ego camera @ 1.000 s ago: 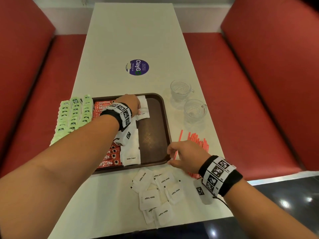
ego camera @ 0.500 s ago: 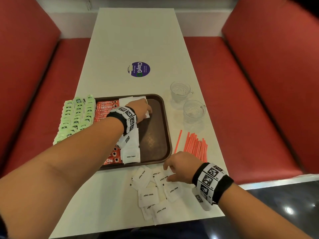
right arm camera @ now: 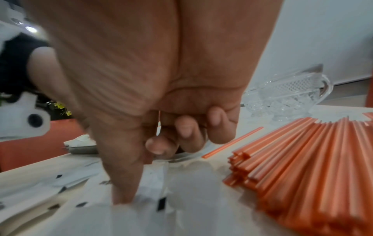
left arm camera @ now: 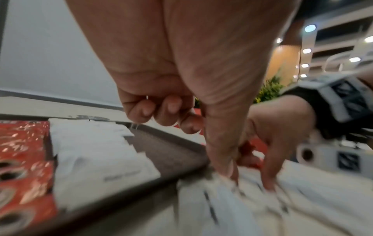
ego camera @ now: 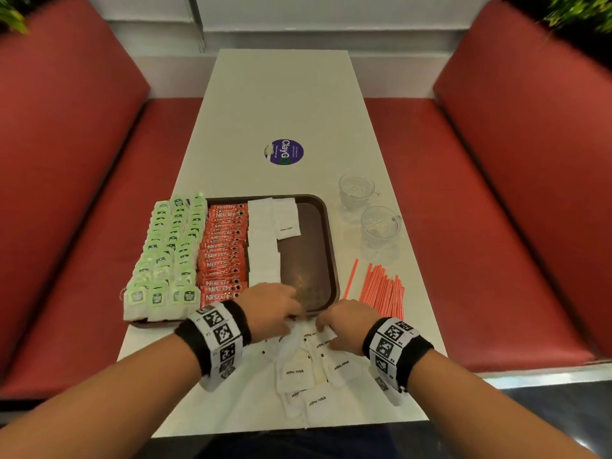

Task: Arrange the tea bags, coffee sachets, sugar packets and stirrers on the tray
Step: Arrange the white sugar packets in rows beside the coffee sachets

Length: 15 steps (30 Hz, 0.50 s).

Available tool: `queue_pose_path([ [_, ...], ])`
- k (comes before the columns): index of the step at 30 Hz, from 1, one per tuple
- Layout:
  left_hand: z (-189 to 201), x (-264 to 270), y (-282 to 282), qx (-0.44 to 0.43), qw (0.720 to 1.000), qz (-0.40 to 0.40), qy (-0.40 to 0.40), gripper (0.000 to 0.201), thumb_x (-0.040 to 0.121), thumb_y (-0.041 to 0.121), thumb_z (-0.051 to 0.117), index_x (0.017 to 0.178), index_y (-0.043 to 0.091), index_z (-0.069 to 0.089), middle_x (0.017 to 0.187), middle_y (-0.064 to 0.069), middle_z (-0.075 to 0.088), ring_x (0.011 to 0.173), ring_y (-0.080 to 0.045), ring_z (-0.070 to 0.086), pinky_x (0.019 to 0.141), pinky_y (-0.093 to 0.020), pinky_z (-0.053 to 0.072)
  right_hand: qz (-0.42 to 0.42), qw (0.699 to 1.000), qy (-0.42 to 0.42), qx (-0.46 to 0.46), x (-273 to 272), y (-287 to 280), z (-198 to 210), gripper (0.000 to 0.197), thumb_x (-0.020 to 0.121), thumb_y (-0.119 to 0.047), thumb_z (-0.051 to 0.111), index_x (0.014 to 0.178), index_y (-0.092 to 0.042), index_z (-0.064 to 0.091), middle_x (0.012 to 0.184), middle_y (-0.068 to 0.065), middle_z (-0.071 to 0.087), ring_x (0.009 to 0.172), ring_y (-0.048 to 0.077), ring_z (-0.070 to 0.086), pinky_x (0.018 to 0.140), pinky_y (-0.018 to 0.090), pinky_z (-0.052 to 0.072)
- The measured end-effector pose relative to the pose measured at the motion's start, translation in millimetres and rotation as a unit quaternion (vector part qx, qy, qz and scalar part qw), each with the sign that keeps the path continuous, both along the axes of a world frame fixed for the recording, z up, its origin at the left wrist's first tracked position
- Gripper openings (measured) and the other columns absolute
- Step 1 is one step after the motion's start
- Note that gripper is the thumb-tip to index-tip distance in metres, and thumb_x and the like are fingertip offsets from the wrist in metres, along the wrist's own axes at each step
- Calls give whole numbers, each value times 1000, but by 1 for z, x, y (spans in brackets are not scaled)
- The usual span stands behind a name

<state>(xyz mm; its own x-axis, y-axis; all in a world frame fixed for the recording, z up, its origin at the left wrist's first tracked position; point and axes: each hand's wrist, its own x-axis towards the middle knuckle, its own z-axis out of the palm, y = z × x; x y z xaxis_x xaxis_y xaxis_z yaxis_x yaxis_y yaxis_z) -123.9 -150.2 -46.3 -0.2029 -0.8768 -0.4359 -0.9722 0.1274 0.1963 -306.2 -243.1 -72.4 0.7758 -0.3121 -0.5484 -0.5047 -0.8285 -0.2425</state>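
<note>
The left hand [ego camera: 270, 311] reaches down at the tray's near edge, its thumb and a fingertip pressed onto a loose white sugar packet [left arm camera: 226, 183] on the table, the other fingers [left arm camera: 169, 111] curled up into the palm; whether the packet is truly pinched is blurred. The right hand [ego camera: 346, 326] comes down just beside it on the same heap, thumb [right arm camera: 125, 183] planted on a packet and the remaining fingers tucked under; again I cannot tell whether it grips or only presses. Both wrists wear black bands with printed white marker blocks.

The loose sugar packets [ego camera: 306, 376] lie overlapping in a pile on the table directly in front of the tray's near edge. On the brown tray [ego camera: 311, 260] itself, from its left side inward: green tea bags [ego camera: 169, 256] in rows, overhanging the left rim; red coffee sachets [ego camera: 225, 253] in a column beside them; then a column of white sugar packets [ego camera: 263, 243], with one more packet [ego camera: 287, 218] at the far end starting a further column. The right part of the tray is bare brown.

To the right of the tray, on the table [ego camera: 281, 94], lies a bundle of orange stirrers [ego camera: 384, 288], one stirrer [ego camera: 350, 279] apart from it, nearer the tray. Beyond the stirrers, off the tray's far right corner, stand two clear glass cups [ego camera: 379, 226]. Beyond the tray's far edge is a round purple sticker [ego camera: 284, 152]. Red bench seats [ego camera: 82, 193] flank the table.
</note>
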Motion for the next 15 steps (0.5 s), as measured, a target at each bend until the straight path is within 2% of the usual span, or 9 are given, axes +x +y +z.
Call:
queue_pose_path([
  [3, -17, -5, 15, 43, 996, -33, -77, 57, 93, 30, 63, 146, 31, 42, 128, -4, 53, 116, -28, 55, 90, -41, 48, -4, 1000, 7, 0, 3, 2, -1, 30, 92, -26, 68, 122, -24, 63, 115, 1, 64, 106, 24, 59, 83, 31, 46],
  [6, -22, -9, 21, 46, 990, -45, -126, 67, 96, 30, 61, 153, 29, 27, 133, -8, 50, 119, -30, 52, 92, -43, 43, 4, 1000, 20, -9, 6, 5, 0, 24, 93, -22, 67, 116, -20, 65, 113, 3, 64, 104, 25, 60, 82, 32, 47],
  [8, -24, -11, 22, 38, 989, -44, -139, 65, 96, 33, 61, 152, 26, 29, 133, -8, 51, 119, -30, 52, 93, -43, 41, 12, 999, 31, -17, 9, 7, -1, 20, 92, -20, 67, 112, -17, 67, 111, 5, 64, 101, 26, 60, 84, 35, 51],
  [11, -24, -12, 20, 35, 989, -31, -137, 52, 94, 32, 65, 139, 20, 43, 129, -7, 56, 117, -29, 53, 94, -42, 40, 27, 998, 41, -32, 12, 9, -1, 15, 92, -19, 66, 106, -14, 69, 109, 6, 64, 95, 25, 61, 82, 37, 54],
  [13, -22, -12, 17, 40, 990, -27, -134, 42, 93, 32, 66, 130, 20, 50, 125, -6, 59, 113, -28, 54, 93, -42, 40, 28, 998, 40, -31, 12, 9, 1, 16, 93, -21, 66, 108, -15, 68, 111, 6, 62, 97, 25, 61, 82, 35, 53],
  [15, -21, -11, 15, 44, 990, -25, -131, 44, 91, 33, 68, 130, 22, 51, 124, -5, 59, 112, -28, 55, 93, -43, 41, 25, 999, 26, -27, 12, 8, 3, 18, 94, -24, 66, 111, -16, 68, 113, 5, 60, 99, 24, 60, 81, 31, 48],
])
